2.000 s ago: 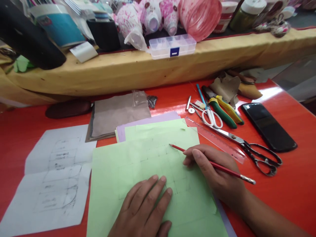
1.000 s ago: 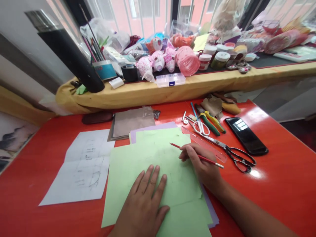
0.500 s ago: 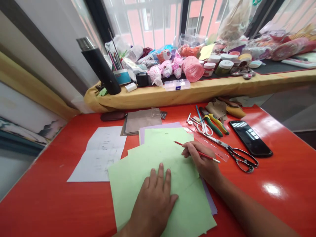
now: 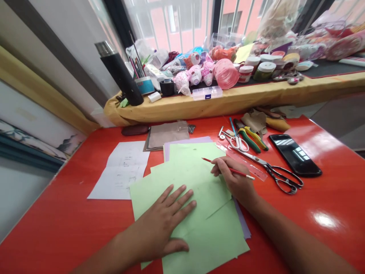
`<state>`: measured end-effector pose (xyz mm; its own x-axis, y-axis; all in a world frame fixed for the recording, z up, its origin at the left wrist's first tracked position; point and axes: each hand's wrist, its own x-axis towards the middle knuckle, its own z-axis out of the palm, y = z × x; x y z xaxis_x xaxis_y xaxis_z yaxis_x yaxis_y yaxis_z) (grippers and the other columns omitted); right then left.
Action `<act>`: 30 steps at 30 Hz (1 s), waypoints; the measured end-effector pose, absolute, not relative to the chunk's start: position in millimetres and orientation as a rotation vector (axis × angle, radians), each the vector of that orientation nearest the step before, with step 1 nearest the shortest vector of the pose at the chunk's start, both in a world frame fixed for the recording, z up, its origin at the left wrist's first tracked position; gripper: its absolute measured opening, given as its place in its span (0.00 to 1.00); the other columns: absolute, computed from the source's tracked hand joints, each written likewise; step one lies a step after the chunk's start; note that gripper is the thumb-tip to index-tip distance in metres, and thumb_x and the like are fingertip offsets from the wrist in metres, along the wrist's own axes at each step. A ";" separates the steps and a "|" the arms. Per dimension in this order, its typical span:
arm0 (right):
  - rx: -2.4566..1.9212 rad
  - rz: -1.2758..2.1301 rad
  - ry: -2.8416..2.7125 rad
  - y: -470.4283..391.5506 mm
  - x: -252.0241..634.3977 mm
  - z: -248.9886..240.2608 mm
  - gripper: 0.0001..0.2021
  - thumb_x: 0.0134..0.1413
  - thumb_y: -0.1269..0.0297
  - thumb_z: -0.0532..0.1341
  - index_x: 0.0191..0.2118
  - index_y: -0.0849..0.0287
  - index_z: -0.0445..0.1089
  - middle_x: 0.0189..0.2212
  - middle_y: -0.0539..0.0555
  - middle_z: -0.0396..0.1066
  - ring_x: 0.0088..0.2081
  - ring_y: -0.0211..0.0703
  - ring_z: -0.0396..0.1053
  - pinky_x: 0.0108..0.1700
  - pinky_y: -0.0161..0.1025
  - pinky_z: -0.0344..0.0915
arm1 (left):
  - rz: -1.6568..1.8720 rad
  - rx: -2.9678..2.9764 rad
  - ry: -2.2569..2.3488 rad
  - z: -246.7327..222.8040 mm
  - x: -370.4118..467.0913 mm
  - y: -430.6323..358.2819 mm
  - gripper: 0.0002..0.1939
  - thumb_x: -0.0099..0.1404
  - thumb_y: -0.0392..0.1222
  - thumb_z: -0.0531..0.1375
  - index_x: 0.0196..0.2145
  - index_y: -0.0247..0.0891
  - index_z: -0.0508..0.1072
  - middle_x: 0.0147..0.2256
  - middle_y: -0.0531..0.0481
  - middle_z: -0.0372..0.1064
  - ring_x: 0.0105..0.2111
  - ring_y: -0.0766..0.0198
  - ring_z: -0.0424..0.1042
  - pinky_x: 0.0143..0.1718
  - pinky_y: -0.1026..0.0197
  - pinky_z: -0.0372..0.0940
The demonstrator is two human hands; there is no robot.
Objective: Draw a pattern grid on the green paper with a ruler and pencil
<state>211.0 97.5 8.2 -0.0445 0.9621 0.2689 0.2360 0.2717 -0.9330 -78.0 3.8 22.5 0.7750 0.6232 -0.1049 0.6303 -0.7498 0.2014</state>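
Note:
Several green paper sheets [image 4: 211, 232] overlap on the red table, with purple sheets [image 4: 243, 220] showing from underneath. Flat on the green paper lies my left hand [image 4: 164, 220], fingers spread and thumb out, holding nothing. My right hand [image 4: 232, 173] grips a red pencil [image 4: 239, 172] with a white eraser end. The pencil's tip points left over the upper green sheets; whether it touches them I cannot tell. A clear ruler [image 4: 253, 169] lies just beyond my right hand, partly covered by it.
Large scissors [image 4: 278, 175], white-handled scissors [image 4: 238, 143], pliers [image 4: 251, 139] and a black phone [image 4: 295, 155] lie to the right. A creased white sheet with pencil marks [image 4: 119, 169] is at left. A black thermos [image 4: 122, 76] leans on the cluttered sill.
My left hand has moved left and turned, its fingers spreading wider. A slanting edge on the green paper shows more plainly. My right hand keeps the pencil in nearly the same place.

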 end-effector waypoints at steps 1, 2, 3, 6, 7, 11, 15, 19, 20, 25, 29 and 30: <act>-1.166 0.886 -1.512 97.5 211.1 8.3 0.17 0.74 0.52 0.61 0.37 0.56 0.79 0.27 0.53 0.81 0.27 0.44 0.78 0.33 0.40 0.74 | -0.037 2.740 0.972 20.1 -78.6 4.0 0.52 0.75 0.72 0.60 0.82 0.47 0.44 0.80 0.44 0.43 0.81 0.47 0.39 0.79 0.35 0.37; -1.169 0.885 -1.513 97.5 211.2 8.3 0.17 0.74 0.52 0.60 0.37 0.56 0.79 0.27 0.53 0.81 0.27 0.43 0.78 0.33 0.40 0.74 | -0.028 2.742 0.955 18.4 -78.9 4.9 0.52 0.75 0.74 0.59 0.82 0.46 0.44 0.80 0.44 0.42 0.81 0.46 0.39 0.79 0.35 0.36; -1.172 0.883 -1.512 97.5 211.2 8.3 0.17 0.74 0.53 0.60 0.37 0.56 0.79 0.27 0.53 0.81 0.27 0.43 0.78 0.33 0.40 0.74 | -0.021 2.743 0.937 17.2 -79.2 6.3 0.52 0.74 0.75 0.58 0.82 0.46 0.44 0.80 0.44 0.42 0.81 0.46 0.39 0.79 0.35 0.35; -1.184 0.870 -1.504 97.4 211.2 8.1 0.17 0.75 0.53 0.60 0.38 0.56 0.79 0.27 0.52 0.81 0.28 0.43 0.77 0.34 0.40 0.74 | 0.021 2.737 0.891 15.6 -81.1 11.7 0.53 0.73 0.76 0.59 0.81 0.46 0.46 0.80 0.45 0.43 0.80 0.47 0.40 0.80 0.36 0.34; -1.188 0.868 -1.501 97.4 211.1 7.9 0.17 0.75 0.53 0.60 0.38 0.56 0.79 0.27 0.52 0.81 0.28 0.43 0.77 0.34 0.40 0.74 | 0.031 2.734 0.884 15.2 -81.8 13.2 0.53 0.73 0.75 0.60 0.81 0.46 0.46 0.80 0.45 0.44 0.80 0.47 0.41 0.80 0.36 0.34; -1.195 0.872 -1.496 97.4 211.4 6.1 0.17 0.75 0.52 0.60 0.39 0.56 0.80 0.28 0.52 0.81 0.27 0.43 0.78 0.34 0.41 0.75 | 0.044 2.746 0.880 12.5 -82.2 14.2 0.51 0.74 0.73 0.61 0.81 0.46 0.48 0.80 0.46 0.45 0.80 0.48 0.41 0.80 0.37 0.33; -1.197 0.869 -1.497 97.2 211.7 4.9 0.17 0.75 0.51 0.60 0.40 0.56 0.80 0.28 0.53 0.82 0.27 0.44 0.78 0.34 0.42 0.76 | 0.083 2.752 0.937 10.6 -77.6 8.8 0.48 0.76 0.71 0.60 0.80 0.44 0.49 0.79 0.45 0.46 0.80 0.47 0.42 0.80 0.35 0.37; -1.206 0.863 -1.501 97.2 211.5 6.1 0.17 0.75 0.51 0.60 0.40 0.56 0.80 0.28 0.53 0.82 0.28 0.44 0.78 0.34 0.42 0.76 | 0.064 2.748 1.007 10.0 -69.4 -0.6 0.46 0.77 0.69 0.60 0.80 0.44 0.50 0.80 0.44 0.45 0.80 0.46 0.40 0.79 0.34 0.38; -1.207 0.861 -1.502 97.2 211.4 6.5 0.18 0.75 0.50 0.60 0.39 0.56 0.80 0.28 0.53 0.82 0.28 0.44 0.78 0.34 0.42 0.76 | 0.061 2.738 1.039 9.3 -66.6 -3.7 0.46 0.77 0.68 0.60 0.80 0.45 0.50 0.80 0.45 0.44 0.80 0.46 0.40 0.79 0.34 0.38; -1.210 0.858 -1.507 97.3 212.0 7.3 0.19 0.75 0.49 0.60 0.39 0.56 0.80 0.28 0.53 0.82 0.27 0.44 0.78 0.34 0.42 0.76 | 0.032 2.694 1.250 -0.4 -47.3 -20.1 0.44 0.78 0.68 0.58 0.80 0.46 0.50 0.80 0.45 0.43 0.81 0.45 0.38 0.78 0.31 0.43; -1.202 0.856 -1.518 94.7 212.2 8.9 0.18 0.75 0.49 0.60 0.39 0.55 0.81 0.28 0.53 0.82 0.28 0.44 0.79 0.34 0.42 0.76 | -0.021 2.636 1.348 -3.1 -32.3 -25.3 0.47 0.78 0.75 0.50 0.80 0.43 0.51 0.80 0.40 0.41 0.80 0.39 0.37 0.75 0.24 0.47; -1.196 0.857 -1.523 93.3 211.6 9.8 0.18 0.75 0.49 0.60 0.39 0.55 0.81 0.28 0.53 0.82 0.28 0.44 0.79 0.34 0.42 0.76 | -0.020 2.627 1.344 -1.2 -30.9 -25.1 0.48 0.77 0.76 0.50 0.80 0.42 0.52 0.80 0.38 0.41 0.80 0.37 0.37 0.74 0.22 0.48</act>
<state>211.6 93.3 9.8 -0.0350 0.9631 0.2667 0.2718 0.2660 -0.9248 -30.9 -25.1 -1.2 0.5890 0.8021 -0.0984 0.8047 -0.5709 0.1626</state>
